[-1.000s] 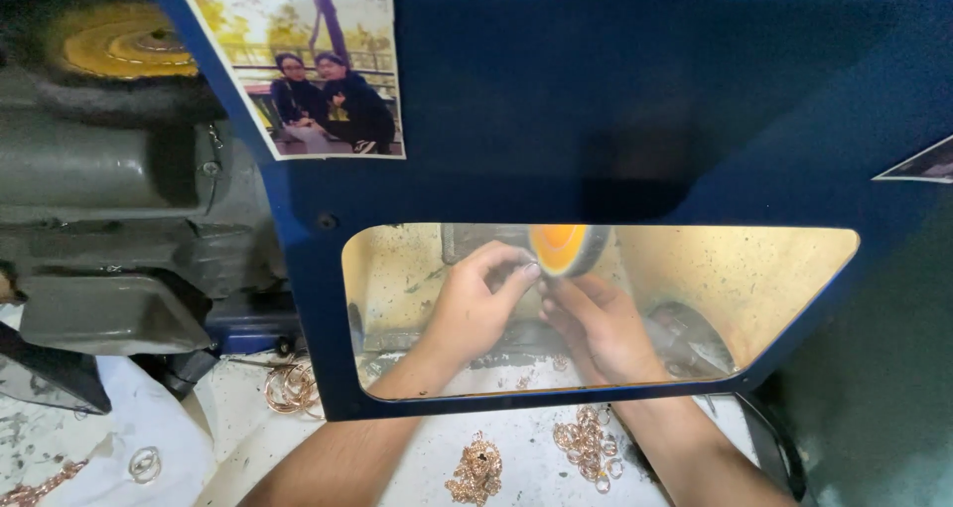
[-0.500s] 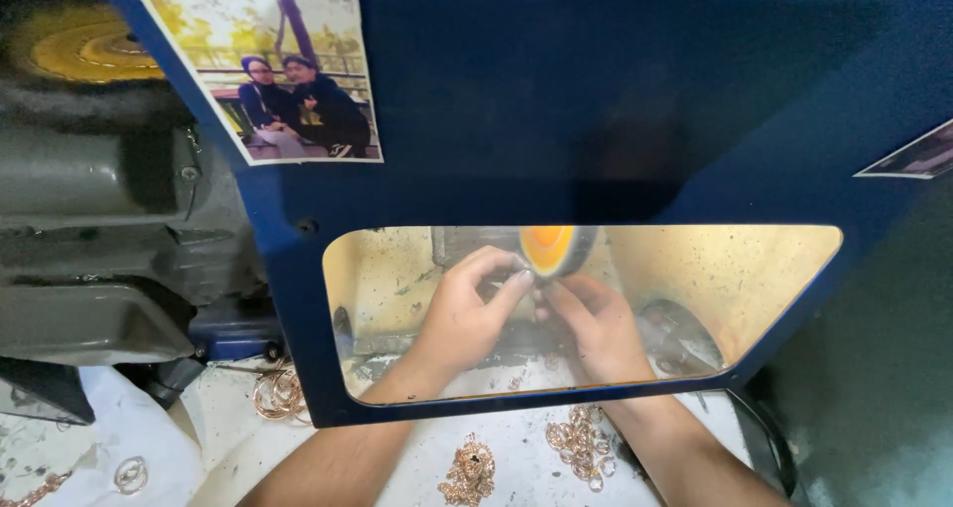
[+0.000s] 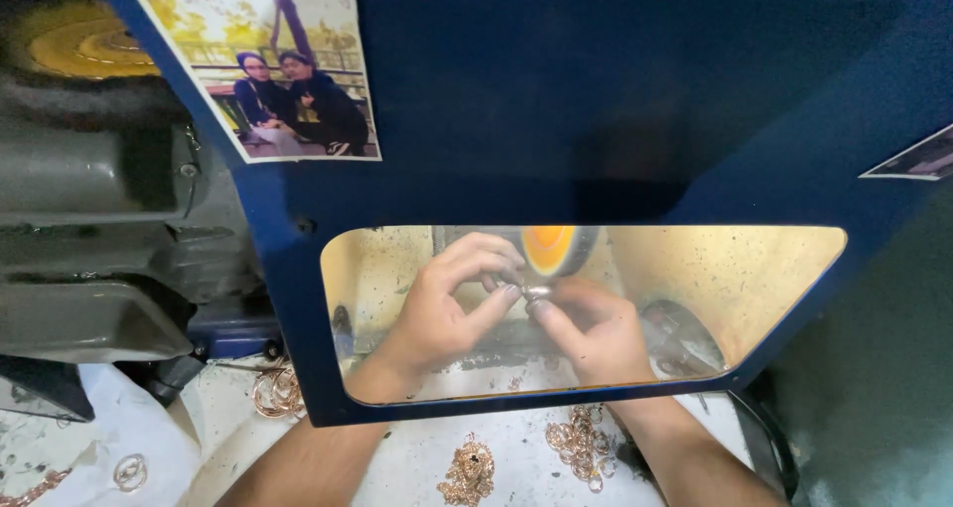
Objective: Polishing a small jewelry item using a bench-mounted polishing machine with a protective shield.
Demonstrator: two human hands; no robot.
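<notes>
Your left hand point(image 3: 437, 313) and your right hand point(image 3: 586, 333) meet in the middle of the frame, seen through the window point(image 3: 735, 289) cut in the blue guard point(image 3: 596, 90). Both are pinched together on one small metal piece point(image 3: 538, 291) (too small to say what kind), fingertips touching it from either side, thumbs and forefingers closed around it. The piece sits just under the orange wheel point(image 3: 552, 249), at its lower edge; you cannot tell from here whether it is actually touching. Your forearms run down out of the window toward the bottom edge of the frame, over a white bench point(image 3: 516, 437). On that bench, low in the centre, lie two heaps of gold-coloured chain point(image 3: 469, 472), one between your arms and one just beside your right wrist, and another coil point(image 3: 278, 393) rests at the lower left, near the guard's corner. A photograph point(image 3: 278, 60) of two seated people is stuck to the guard at upper left. Left of it, a grey machine body point(image 3: 99, 219) carries a yellowish wheel point(image 3: 84, 45) in the top corner.
</notes>
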